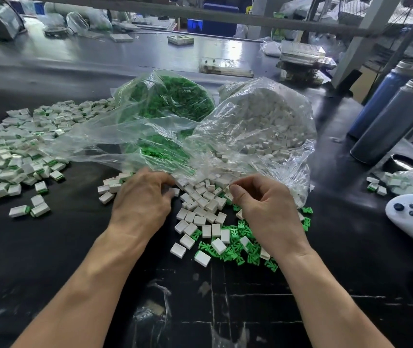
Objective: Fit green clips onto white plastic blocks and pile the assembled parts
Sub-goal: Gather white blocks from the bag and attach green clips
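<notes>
Black table [49, 259], scuffed and streaked white along the near edge. Left hand [142, 197] back-up over loose white blocks [201, 209], fingers curled down among them; whether they grip one, cannot tell. Right hand [265, 204] just beside, thumb and fingers curled together, pinching something too small to identify. Green clips [238, 244] scattered under and beside the blocks, flat, pronged pieces. Left of the hands, a wide pile of assembled parts [14, 156]: white blocks with a green edge. Behind the hands, two open clear bags: one of green clips [170, 101], one of white blocks [263, 121]. Right: white controller [411, 217], two dark cylinders [396, 116]. Far back: cluttered workshop benches and a metal frame.
</notes>
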The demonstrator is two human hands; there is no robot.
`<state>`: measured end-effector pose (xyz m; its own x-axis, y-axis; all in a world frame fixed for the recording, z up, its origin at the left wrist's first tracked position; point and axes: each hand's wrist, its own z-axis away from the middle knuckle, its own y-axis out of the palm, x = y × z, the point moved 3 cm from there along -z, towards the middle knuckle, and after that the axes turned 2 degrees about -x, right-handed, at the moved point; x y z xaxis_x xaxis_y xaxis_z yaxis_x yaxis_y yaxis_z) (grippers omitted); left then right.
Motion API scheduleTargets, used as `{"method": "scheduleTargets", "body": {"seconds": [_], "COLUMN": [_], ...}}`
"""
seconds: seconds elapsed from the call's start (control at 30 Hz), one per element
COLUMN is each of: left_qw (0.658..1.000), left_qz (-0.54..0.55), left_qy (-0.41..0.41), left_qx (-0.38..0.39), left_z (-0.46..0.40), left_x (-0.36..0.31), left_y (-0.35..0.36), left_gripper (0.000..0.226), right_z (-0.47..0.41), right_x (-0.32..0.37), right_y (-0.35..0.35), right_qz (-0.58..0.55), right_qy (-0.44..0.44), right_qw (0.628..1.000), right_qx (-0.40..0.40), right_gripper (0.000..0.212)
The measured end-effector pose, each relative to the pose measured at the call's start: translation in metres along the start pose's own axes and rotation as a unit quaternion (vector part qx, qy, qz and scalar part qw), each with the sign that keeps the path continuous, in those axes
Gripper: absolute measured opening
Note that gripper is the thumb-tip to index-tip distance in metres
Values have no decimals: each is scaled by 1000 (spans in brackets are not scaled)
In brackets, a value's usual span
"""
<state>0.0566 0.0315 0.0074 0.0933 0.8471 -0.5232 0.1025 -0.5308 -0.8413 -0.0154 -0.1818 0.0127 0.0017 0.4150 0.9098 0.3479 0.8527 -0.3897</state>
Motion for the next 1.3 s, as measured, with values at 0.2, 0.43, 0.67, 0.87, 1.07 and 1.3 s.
{"method": "scheduleTargets", "body": {"seconds": [0.2, 0.43, 0.67, 0.87, 1.07, 1.3], "left_qw": [1000, 999, 990, 973, 943, 877], "left_qz": [-21, 39, 135, 222, 327, 467], "left_qy": [13, 11, 31, 48, 42, 16], "left_qx": [-2, -11, 13, 24, 50, 111], "left_z": [3, 10, 17, 19, 21, 26], "left_x": [-3, -12, -16, -20, -26, -35], "left_y": [4, 1, 4, 6, 9, 18], "left_gripper": [15, 7, 9, 13, 15, 23], "right_z": [3, 5, 9, 9, 4, 0], "right_x": [2, 9, 9, 9, 1, 1], "right_y": [-8, -13, -18, -14, -14, -10], "right_qz": [197, 271, 308, 321, 164, -167], "right_qy": [32, 25, 39, 24, 34, 11], "right_qw": [974, 952, 930, 925, 975, 985], "right_qx": [104, 137, 198, 204, 146, 39], "right_gripper": [5, 5, 21, 20, 12, 5]}}
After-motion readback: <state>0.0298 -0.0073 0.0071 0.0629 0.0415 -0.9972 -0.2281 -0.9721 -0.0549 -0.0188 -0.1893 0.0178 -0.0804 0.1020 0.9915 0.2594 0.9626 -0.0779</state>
